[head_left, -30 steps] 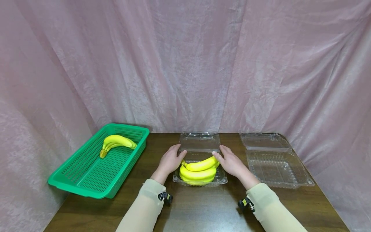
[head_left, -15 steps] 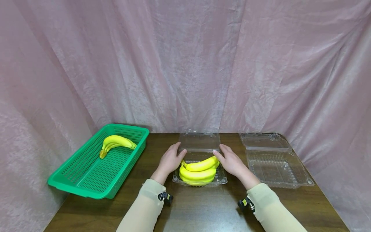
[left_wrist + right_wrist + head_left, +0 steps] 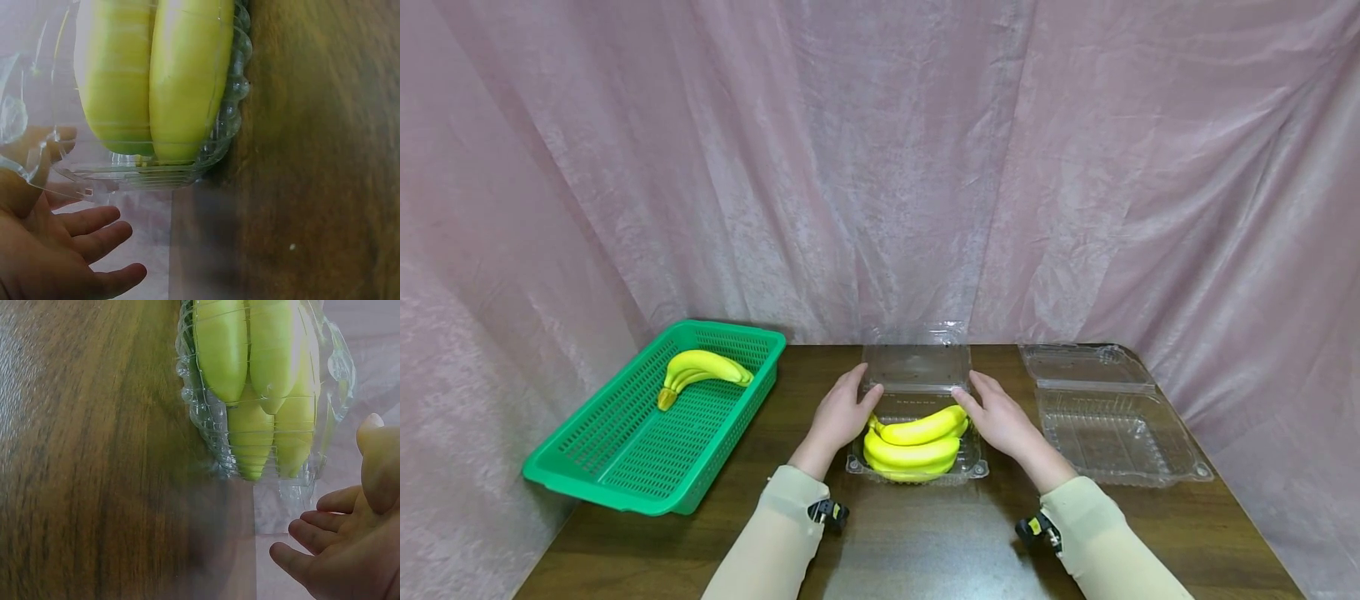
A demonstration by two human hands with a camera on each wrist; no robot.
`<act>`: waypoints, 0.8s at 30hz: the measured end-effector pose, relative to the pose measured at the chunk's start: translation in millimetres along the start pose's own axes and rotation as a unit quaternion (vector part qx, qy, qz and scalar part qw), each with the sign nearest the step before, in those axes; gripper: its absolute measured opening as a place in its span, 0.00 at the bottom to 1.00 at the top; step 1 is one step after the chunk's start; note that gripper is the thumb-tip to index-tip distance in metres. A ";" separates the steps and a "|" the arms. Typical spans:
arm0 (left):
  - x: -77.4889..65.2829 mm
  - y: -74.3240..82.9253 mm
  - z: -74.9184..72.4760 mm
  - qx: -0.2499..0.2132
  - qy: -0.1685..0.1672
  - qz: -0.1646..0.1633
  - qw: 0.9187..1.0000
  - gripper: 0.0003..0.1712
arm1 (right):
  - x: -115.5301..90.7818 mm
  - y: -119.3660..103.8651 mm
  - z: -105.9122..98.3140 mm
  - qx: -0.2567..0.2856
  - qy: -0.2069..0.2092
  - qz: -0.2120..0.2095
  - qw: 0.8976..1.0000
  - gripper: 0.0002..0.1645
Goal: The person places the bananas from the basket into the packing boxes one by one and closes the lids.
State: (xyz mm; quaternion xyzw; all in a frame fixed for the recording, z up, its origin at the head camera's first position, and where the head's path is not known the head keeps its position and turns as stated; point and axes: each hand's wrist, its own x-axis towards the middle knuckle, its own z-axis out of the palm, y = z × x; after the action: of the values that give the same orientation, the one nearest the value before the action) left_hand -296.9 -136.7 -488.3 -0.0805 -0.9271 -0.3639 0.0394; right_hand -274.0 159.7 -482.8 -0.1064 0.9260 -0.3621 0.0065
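A bunch of yellow bananas (image 3: 913,447) lies in a clear plastic clamshell container (image 3: 917,478) at mid-table. Its clear lid (image 3: 917,367) is raised at the back, tilted up against the curtain. On the container's left back corner is my left hand (image 3: 842,412), fingers extended; the left wrist view shows its thumb through the clear plastic. My right hand (image 3: 1000,417) mirrors it at the right back corner, thumb apart from the straight fingers. In the right wrist view the fingertips (image 3: 287,556) reach beside and behind the container. Whether they touch the lid is hard to see.
A green plastic basket (image 3: 722,450) stands on the left with another banana bunch (image 3: 703,369) inside. At the right lies a second clear clamshell (image 3: 1120,433), its lid folded back. A pink curtain (image 3: 910,167) hangs behind the brown wooden table (image 3: 910,542).
The middle container's lid has swung upward from lying nearly flat behind. Both hands have shifted only slightly forward; the bananas stay in place.
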 end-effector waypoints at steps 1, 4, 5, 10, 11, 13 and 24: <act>-0.2 0.5 -0.4 -0.002 0.001 0.000 1.000 0.39 | -0.2 -0.3 -0.3 0.001 0.001 0.001 1.000 0.49; -0.4 1.7 -1.1 -0.004 0.004 0.001 1.000 0.39 | -0.4 -1.3 -1.1 -0.001 0.004 -0.001 1.000 0.49; -0.5 1.9 -1.3 -0.005 0.006 0.001 1.000 0.39 | -0.5 -1.6 -1.4 -0.001 0.005 -0.001 1.000 0.49; -0.3 2.5 -2.1 -0.007 0.012 0.002 1.000 0.39 | -0.7 -3.8 -2.6 0.003 0.013 -0.004 1.000 0.50; -0.5 2.7 -2.6 -0.008 0.013 0.002 1.000 0.39 | -0.8 -4.2 -2.8 0.003 0.015 -0.005 1.000 0.51; -0.6 3.5 -3.6 -0.007 0.014 0.004 1.000 0.39 | -0.6 -4.8 -3.1 0.004 0.017 -0.007 1.000 0.52; 0.2 11.3 -9.7 -0.008 0.009 0.011 1.000 0.41 | -0.9 -10.6 -8.9 0.018 0.021 -0.002 1.000 0.54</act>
State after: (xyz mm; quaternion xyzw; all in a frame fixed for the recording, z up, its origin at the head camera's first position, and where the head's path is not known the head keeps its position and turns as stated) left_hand -295.0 -135.1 -473.6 -0.0878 -0.9227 -0.3719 0.0513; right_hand -271.9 158.3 -469.2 -0.1006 0.9190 -0.3811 -0.0116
